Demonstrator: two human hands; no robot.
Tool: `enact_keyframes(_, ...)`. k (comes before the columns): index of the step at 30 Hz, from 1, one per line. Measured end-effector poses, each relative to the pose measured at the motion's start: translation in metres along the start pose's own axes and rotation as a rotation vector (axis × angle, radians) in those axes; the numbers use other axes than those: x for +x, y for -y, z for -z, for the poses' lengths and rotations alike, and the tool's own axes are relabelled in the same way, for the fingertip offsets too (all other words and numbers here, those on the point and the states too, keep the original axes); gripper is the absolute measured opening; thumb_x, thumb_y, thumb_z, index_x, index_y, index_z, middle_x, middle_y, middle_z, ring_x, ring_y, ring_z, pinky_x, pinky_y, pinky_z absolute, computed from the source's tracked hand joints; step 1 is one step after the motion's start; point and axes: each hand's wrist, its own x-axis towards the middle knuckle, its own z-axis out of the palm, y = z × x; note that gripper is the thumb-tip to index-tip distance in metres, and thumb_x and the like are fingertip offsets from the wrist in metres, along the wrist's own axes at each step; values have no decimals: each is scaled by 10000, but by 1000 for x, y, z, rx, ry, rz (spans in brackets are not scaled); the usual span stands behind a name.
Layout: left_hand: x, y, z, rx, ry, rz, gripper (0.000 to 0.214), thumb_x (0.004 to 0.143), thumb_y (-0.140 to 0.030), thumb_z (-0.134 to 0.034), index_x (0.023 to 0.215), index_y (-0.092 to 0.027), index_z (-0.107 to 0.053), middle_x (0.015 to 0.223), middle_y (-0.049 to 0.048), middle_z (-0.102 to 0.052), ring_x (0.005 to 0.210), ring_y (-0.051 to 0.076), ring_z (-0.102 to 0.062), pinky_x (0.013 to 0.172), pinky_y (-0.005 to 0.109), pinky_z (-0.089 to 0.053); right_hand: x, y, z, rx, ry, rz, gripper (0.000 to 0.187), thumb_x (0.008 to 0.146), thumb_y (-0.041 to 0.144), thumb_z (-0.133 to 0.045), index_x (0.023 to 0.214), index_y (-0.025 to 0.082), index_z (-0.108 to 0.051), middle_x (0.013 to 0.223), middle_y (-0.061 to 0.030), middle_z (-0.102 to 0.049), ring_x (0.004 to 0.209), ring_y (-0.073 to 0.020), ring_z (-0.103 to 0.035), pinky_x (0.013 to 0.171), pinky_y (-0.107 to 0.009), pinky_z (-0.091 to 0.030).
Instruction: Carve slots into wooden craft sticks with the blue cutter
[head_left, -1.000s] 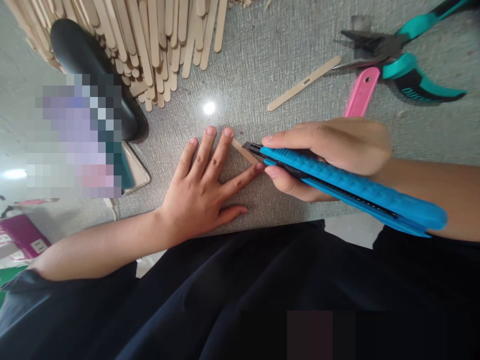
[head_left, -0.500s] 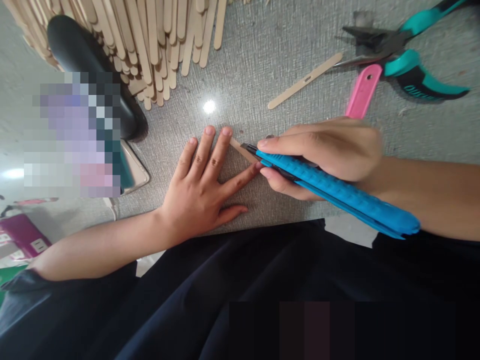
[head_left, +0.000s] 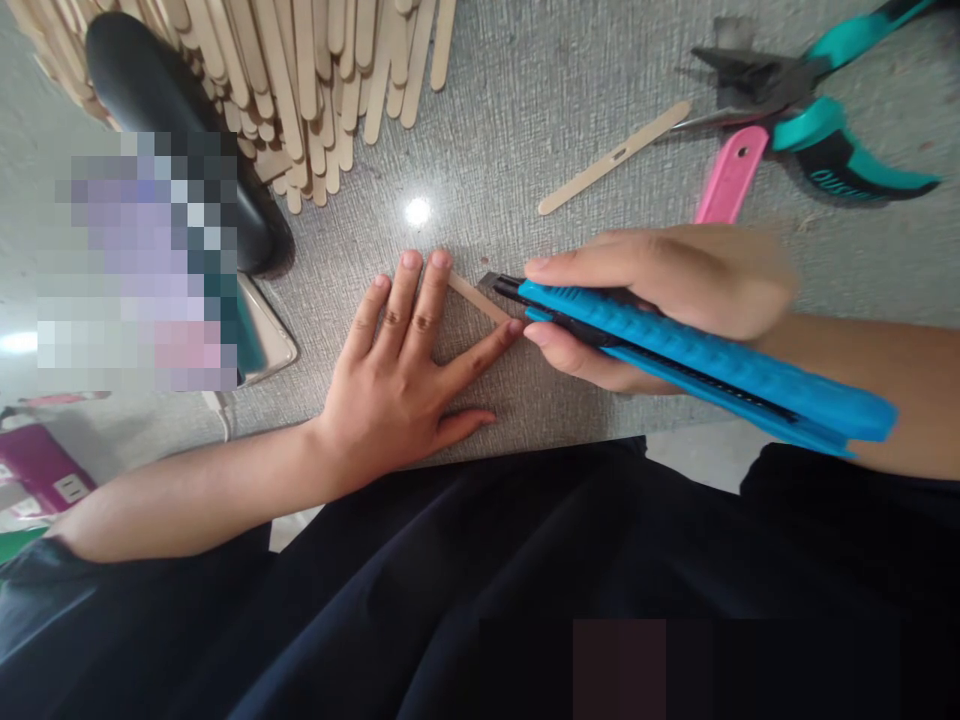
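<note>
Blue knife (head_left: pixel 697 355) gripped tight in the right hand (head_left: pixel 675 290), blade tip at the wooden stick (head_left: pixel 476 297), which the left hand (head_left: pixel 405 370) pins flat on the grey table (head_left: pixel 525 120), fingers (head_left: pixel 420 290) spread

- Craft stick (head_left: pixel 477 297): is showing pale, matt, smooth wood.
- Utility knife (head_left: pixel 697 358): is showing ribbed blue plastic and a dull metal blade.
- Tabletop (head_left: pixel 525 130): is showing grey woven texture, glinting faintly.
</note>
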Motion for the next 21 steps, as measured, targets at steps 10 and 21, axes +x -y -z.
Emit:
enact_keyframes(10, 0, 0, -4, 51, -21, -13, 1087, 1092, -888, -521, 1946, -341, -130, 1996, 171, -304, 1827, 512, -381, 1489, 686, -318, 10, 4, 11, -4, 120, 161, 411, 1054, 289, -794, 1451, 385, -740, 1048, 28, -899, 825, -244, -862, 770, -406, -752)
enact_keyframes(21, 0, 0, -5, 44, -24, -3, 1099, 1095, -899, -490, 1949, -336, -89, 1995, 173, -306, 1827, 509, -385, 1489, 693, -310, 14, 8, 5, -125, -63, 287, 362, 1029, 245, -821, 1376, 328, -758, 955, 23, -888, 685, -217, -820, 627, -376, -704)
